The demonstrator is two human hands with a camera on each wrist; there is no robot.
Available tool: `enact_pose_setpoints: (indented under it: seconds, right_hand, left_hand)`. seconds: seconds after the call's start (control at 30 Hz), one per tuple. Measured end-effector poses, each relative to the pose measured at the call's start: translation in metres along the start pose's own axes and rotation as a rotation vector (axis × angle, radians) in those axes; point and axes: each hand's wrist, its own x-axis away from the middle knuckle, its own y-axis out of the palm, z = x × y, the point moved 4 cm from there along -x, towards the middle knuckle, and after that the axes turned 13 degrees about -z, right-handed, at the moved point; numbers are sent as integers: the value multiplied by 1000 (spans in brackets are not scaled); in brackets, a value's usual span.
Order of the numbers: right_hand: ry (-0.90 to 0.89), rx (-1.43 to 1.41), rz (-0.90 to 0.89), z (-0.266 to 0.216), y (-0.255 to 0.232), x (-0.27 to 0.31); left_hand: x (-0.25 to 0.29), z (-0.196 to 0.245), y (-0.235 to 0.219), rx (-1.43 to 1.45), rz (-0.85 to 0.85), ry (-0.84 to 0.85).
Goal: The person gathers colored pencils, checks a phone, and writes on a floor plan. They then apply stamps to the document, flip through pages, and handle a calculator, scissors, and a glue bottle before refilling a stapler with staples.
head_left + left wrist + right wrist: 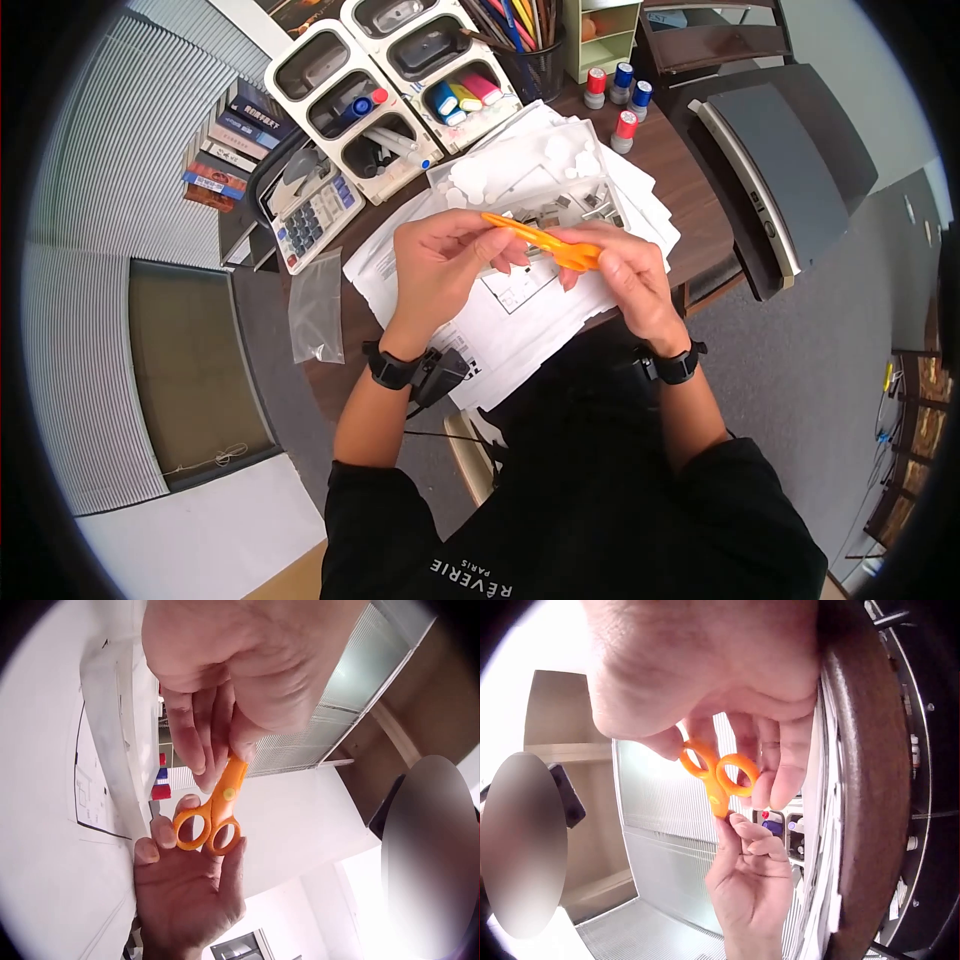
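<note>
Small orange scissors [540, 240] hang in the air over white papers [520, 325] on a dark wooden desk [690, 190]. My left hand [480, 250] pinches their blade end. My right hand [592, 262] holds the handle end. In the left wrist view the left hand's fingers [214, 742] close around the scissors [217, 814] just above the pivot, while the right hand [187, 859] cradles the two handle loops from below. From the right wrist view, the right hand's fingers [780, 772] curl at the orange loops [724, 776] and the left hand [742, 847] reaches up to the blades.
Behind the hands a white tray [520, 160] holds small pieces. White organiser bins [350, 100], a calculator [315, 210], a pen cup [535, 55], several stamps [625, 125] and a clear plastic bag [317, 305] ring the desk. A grey device [775, 170] stands right.
</note>
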Motion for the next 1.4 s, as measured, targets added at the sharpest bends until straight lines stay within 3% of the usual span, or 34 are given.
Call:
enact_pose_setpoints:
  seconds: [0.17, 0.4, 0.6, 0.67, 0.8, 0.97, 1.03, 1.1, 1.2, 1.3, 1.37, 1.4]
  right_hand:
    - [-98, 113, 51, -4, 7, -4]
    - [-141, 339, 62, -8, 9, -3]
    - [-109, 382, 197, -6, 8, 3]
    - [-35, 355, 101, -1, 9, 2]
    - [102, 286, 71, 1, 16, 5]
    - [-52, 248, 57, -3, 10, 6]
    - [-120, -202, 172, 2, 1, 9]
    - [-244, -404, 147, 8, -10, 12]
    - [-307, -952, 94, 10, -21, 24]
    - [-448, -1154, -74, -3, -31, 35]
    - [-447, -1116, -26, -15, -32, 36]
    - [-477, -1089, -107, -20, -33, 37]
  left_hand:
    - [-2, 10, 3, -53, 83, -12]
    - [1, 13, 0, -72, 87, 56]
    - [3, 11, -2, -70, 38, 45]
    - [3, 10, 2, -19, 19, 21]
    - [2, 10, 8, -6, -107, 71]
    - [2, 17, 4, 15, -73, 114]
    - [5, 18, -3, 31, -37, 116]
    - [7, 13, -13, -12, 114, 127]
    - [7, 0, -24, -82, 156, 161]
    - [8, -8, -29, 10, 156, 155]
    - [7, -5, -28, 56, 133, 173]
    - [8, -6, -29, 52, 115, 176]
